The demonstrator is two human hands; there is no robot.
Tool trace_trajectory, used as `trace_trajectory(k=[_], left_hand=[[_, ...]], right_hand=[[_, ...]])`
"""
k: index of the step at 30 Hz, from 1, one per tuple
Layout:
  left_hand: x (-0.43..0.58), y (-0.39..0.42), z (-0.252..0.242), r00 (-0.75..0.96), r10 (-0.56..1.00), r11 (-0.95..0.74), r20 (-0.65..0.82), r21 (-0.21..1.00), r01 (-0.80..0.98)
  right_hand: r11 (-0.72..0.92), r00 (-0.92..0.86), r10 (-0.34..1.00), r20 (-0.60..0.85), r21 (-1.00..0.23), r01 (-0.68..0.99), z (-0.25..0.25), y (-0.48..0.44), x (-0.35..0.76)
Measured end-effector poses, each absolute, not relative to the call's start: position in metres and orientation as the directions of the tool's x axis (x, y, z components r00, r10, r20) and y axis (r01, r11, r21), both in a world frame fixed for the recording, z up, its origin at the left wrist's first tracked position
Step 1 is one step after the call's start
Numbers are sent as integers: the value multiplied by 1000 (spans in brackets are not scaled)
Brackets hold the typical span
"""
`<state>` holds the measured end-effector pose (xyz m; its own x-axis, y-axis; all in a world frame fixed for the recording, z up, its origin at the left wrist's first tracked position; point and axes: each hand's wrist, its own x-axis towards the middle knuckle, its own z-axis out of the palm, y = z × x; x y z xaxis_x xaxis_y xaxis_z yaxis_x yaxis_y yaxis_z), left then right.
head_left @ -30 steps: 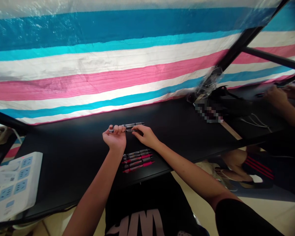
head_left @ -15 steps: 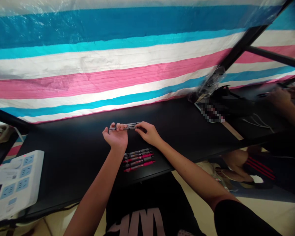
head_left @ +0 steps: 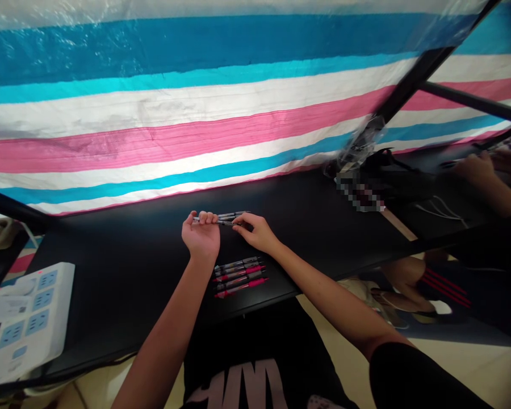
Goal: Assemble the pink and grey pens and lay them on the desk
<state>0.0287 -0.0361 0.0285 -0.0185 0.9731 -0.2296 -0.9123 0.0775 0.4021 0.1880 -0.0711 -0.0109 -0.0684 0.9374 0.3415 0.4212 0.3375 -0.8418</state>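
Observation:
My left hand (head_left: 203,236) is turned palm up with its fingers curled round a slim clear-and-dark pen (head_left: 225,222). The thumb and fingertips of my right hand (head_left: 256,231) pinch the same pen at its right end. Just behind it, more pens (head_left: 234,215) lie on the black tabletop, partly hidden by my fingers; I cannot tell how many. Nearer to me, between my forearms, a row of several pens (head_left: 241,276) lies side by side, some grey and black, others with red parts.
At the left front stands a white power strip (head_left: 46,301) with plugs in it. A clear plastic bag (head_left: 363,139), a black bag (head_left: 404,184) and a white cable (head_left: 440,210) lie to the right. Another person's hands (head_left: 479,169) are at the far right. Striped sheeting (head_left: 174,136) hangs behind.
My left hand has closed further round the pen and its thumb has drawn in. The pen has tilted slightly, its right end lower. The row of pens stays put.

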Motion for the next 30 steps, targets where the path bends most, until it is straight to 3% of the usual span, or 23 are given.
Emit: trace_trajectory(k=[4,7,10,12,14,17,23,30], left_hand=[[27,-33,25,-19,976,85,-216,462,-883],[21,-26,22,-48,984,75,-170,651,-756],[4,-16,20,-33,999,-36,26,937,-347],[-9,-10,19,121,987,-109,107,994,15],[-20,-6,19,268,961,-150,67,941,303],[-27,-5,19,311,950,-140,-38,836,531],[-22,-6,20,276,958,-133,-75,737,663],[-23,-4,17,295,955,-222,-4,647,729]], right_hand=[[362,-88,928,361,-826,432,-10,-69,192],[374,-53,917,395,-805,460,-7,-66,203],[333,13,918,396,-790,514,-6,-63,219],[302,33,924,381,-779,549,-8,-60,227],[276,32,933,359,-768,578,-13,-58,232],[237,14,950,311,-752,615,-21,-55,234],[185,-9,970,243,-716,673,-28,-52,232],[158,19,971,239,-698,698,-32,-52,231]])
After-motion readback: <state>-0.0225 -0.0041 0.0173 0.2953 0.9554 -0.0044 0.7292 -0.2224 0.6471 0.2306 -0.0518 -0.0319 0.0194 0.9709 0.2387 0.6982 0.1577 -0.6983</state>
